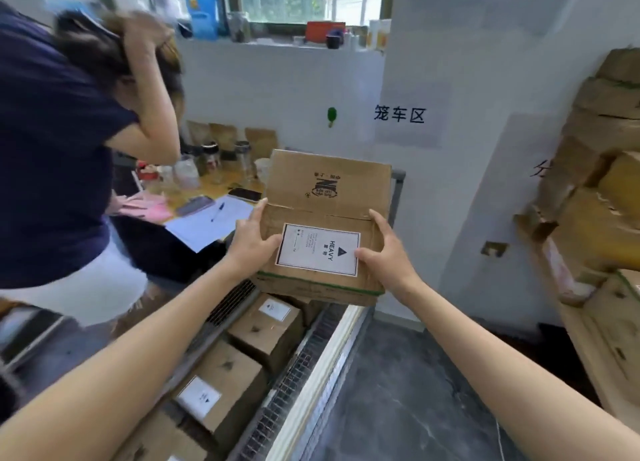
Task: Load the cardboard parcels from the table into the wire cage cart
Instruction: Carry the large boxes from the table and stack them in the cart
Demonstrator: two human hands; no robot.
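My left hand (251,242) and right hand (384,252) were clamped on opposite sides of one cardboard parcel (325,190), thumbs up on its top face, the right thumb lying on the edge of the white HEAVY label (318,249). The parcel sat level over the far end of the wire cage cart (298,374), above the loaded parcels (266,329) lying inside. Whether its underside touched anything beneath I could not tell; the box itself hid that.

The main risk, as I judged it, was the grip. The label warned of weight, and I saw nothing under the base, only side pressure. If that gave, the box would drop onto the ones below and crush a corner. Lowering it into the gap could also trap my fingers against a neighbouring parcel, or catch an edge on the mesh wall and tip it. A second person (52,148) was bent over just to the left of the cart, so drifting that way risked a knock.
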